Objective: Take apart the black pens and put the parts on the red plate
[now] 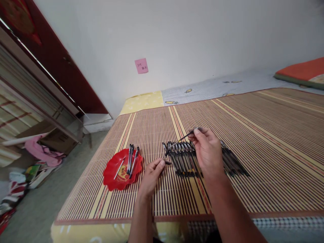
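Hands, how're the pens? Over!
Left hand: pinching black piece. Right hand: pinching thin rod. Pens on mat, some hidden by right hand. Red plate at left.

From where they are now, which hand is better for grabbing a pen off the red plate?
Probably the left hand. It is close beside the red plate, though it holds a small dark piece. The right hand is farther off and pinches a thin dark stick.
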The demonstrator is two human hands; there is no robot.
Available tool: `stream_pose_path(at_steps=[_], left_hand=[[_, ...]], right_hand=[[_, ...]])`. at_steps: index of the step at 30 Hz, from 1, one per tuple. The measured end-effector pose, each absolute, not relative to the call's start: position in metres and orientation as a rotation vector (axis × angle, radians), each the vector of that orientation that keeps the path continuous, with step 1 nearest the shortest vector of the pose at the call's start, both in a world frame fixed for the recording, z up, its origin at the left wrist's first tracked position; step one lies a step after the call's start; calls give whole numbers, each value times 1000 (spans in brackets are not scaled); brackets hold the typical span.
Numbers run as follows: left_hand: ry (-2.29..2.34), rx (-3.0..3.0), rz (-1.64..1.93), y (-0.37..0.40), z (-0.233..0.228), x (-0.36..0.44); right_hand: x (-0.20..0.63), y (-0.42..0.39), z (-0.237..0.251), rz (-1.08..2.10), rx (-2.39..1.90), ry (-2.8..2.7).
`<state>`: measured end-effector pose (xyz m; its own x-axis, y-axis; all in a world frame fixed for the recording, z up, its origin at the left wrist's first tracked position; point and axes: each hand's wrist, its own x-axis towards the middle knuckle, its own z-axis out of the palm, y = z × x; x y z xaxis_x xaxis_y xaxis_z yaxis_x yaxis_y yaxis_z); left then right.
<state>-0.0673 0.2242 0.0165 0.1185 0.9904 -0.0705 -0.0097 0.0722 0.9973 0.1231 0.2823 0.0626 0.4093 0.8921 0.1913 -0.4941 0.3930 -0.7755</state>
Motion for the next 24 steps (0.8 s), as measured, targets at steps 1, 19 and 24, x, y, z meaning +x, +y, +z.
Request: stream_pose_path(at_steps=[1,19,24], left_hand=[[1142,1199,1076,224,16,-67],[1140,1218,1094,224,15,-69],[1168,1256,1110,222,20,-70]], right_hand=[[123,282,63,971,-697,-670],[126,280,65,983,-712,-719],[128,279,65,973,-723,-784]])
